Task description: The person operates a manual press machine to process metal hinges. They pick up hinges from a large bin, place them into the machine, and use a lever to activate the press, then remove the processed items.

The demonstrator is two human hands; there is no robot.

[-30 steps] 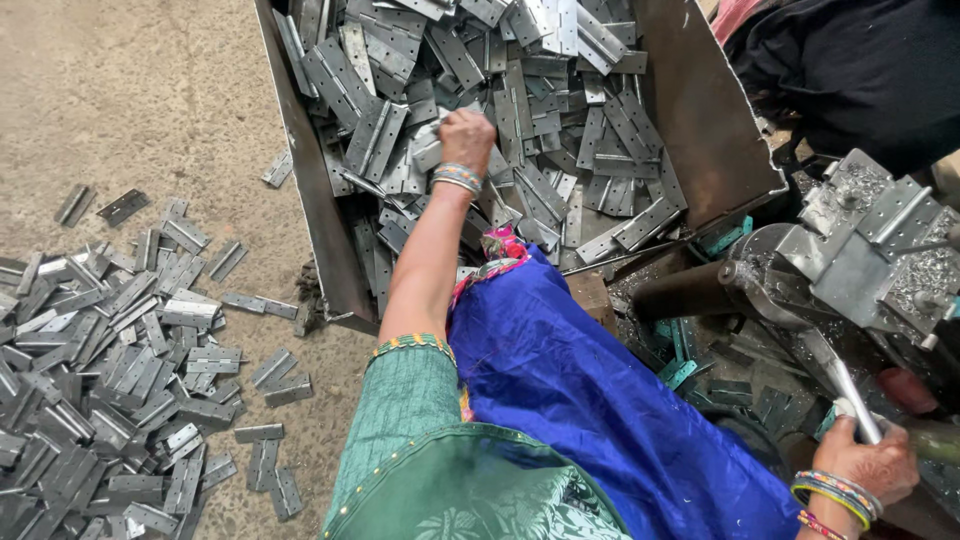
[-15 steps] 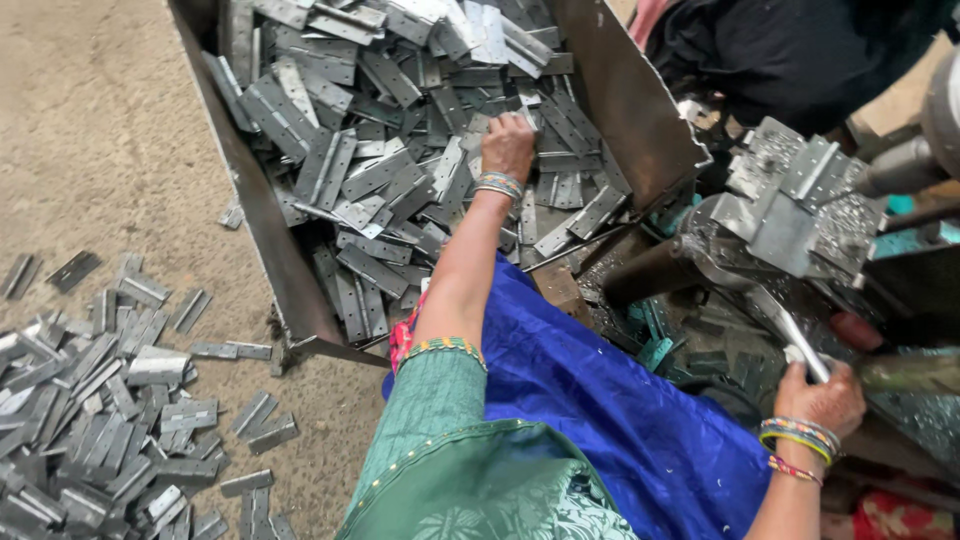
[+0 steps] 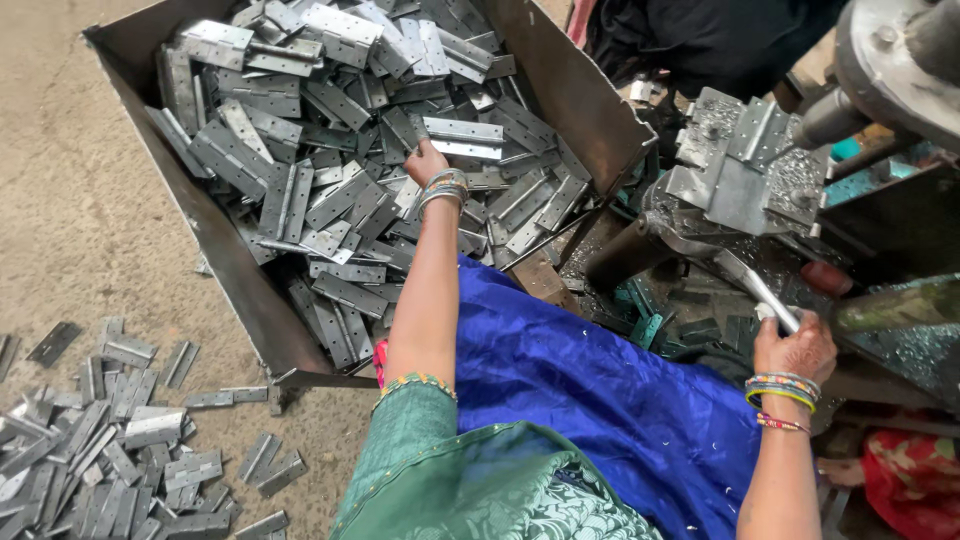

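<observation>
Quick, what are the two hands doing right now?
Left hand: reaching into the metal bin, closed on a grey hinge from the pile.
Right hand: closed around the machine's metal lever.

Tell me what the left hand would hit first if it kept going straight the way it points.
The left hand points up-frame into the metal bin. It would most likely meet the long perforated hinge plate lying just beyond its fingertips on the heap of hinges. Depth is hard to judge; it may already be touching.

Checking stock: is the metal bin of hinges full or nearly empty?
Fairly full: grey hinges cover the metal bin floor, heaped toward its far end; the left hand reaches among them.
</observation>
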